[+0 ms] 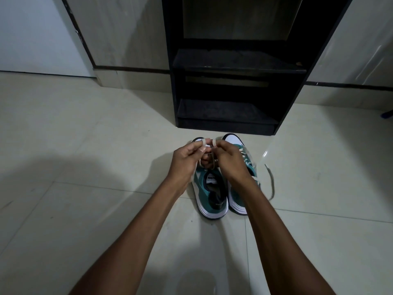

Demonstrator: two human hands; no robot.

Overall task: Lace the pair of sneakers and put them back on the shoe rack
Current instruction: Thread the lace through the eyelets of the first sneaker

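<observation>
Head view: left hand point(186, 160) and right hand point(230, 159) both pinching lace point(209, 155) over left sneaker point(209, 192); right sneaker point(236, 194) touching alongside on floor point(85, 145), black shoe rack point(234, 86) just beyond; hands hide eyelets.

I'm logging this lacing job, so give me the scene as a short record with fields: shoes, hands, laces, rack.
shoes: left sneaker and right sneaker, teal and white, side by side on the floor
hands: left hand and right hand over the left sneaker, each pinching its lace
loose lace: right sneaker's lace end trails on the floor
shoe rack: black, beyond the toes; no shoes on visible shelves
</observation>
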